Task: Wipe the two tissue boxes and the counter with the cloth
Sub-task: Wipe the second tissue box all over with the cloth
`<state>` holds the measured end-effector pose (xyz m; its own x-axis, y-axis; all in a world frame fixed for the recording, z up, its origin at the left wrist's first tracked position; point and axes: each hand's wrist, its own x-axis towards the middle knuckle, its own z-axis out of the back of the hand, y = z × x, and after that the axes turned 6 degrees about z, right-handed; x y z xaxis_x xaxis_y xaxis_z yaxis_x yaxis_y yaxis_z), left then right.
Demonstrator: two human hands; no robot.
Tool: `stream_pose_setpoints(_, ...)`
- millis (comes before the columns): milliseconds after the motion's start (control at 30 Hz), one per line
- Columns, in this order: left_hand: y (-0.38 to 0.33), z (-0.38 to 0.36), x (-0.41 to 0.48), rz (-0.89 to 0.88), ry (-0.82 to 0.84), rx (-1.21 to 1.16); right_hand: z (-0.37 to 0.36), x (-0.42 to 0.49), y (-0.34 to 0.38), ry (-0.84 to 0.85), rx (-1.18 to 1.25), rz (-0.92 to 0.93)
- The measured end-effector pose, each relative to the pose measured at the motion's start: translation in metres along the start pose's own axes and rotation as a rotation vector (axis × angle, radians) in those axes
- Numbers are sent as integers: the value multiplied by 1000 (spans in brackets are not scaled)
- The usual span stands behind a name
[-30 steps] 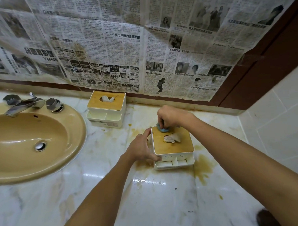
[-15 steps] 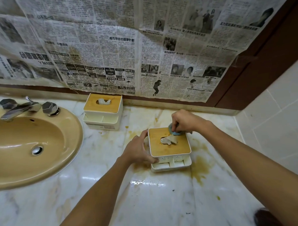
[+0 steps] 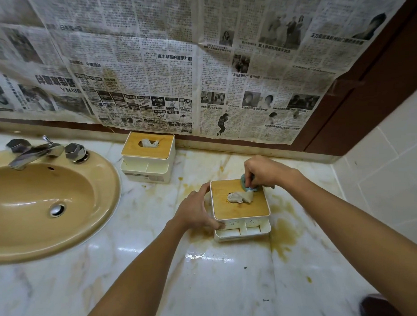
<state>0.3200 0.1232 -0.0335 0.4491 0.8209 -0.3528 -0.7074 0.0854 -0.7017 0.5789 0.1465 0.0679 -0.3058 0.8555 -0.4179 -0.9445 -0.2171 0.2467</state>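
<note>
Just right of the frame's centre, the nearer tissue box [image 3: 230, 210] stands on the marble bench [image 3: 159, 266], amid yellow-brown stains [image 3: 285, 230] that spread to its right. The left hand [image 3: 195, 212] braces the box's left side, apparently so that it does not slide under the rubbing. Its fingers [image 3: 204, 188] are spread wide, the forefinger reaching to the far left corner of the lid and the thumb pressed against the near white wall, clasping the box rather than lifting it.

The right hand [image 3: 264, 172] comes in from the lower right and works at the far right corner of the wooden lid. Its fingers are bunched tight on a small blue-green cloth [image 3: 245, 183], pinching it down onto the wood beside the tuft of tissue in the slot. Most of the cloth is hidden under the hand.

The second tissue box [image 3: 147, 157] sits apart, at upper centre-left against the newspaper-covered wall, beside the tan sink [image 3: 50, 198]. It and the stained bench look yet to be wiped.
</note>
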Motion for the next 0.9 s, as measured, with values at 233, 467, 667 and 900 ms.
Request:
stream_pose_setpoints(233, 1, -1, 2, -10, 2, -4, 3, 10, 35, -18, -8, 40)
stream_pose_setpoints(467, 6, -6, 5, -12, -11, -40, 2, 28, 75, -14, -83, 156)
stream_pose_setpoints(667, 7, -9, 3, -19, -31, -86, 17, -11, 100, -455, 157, 85)
stream_pose_setpoints(900, 3, -10, -3, -23, -54, -126, -79, -68, 123, -716, 637, -312)
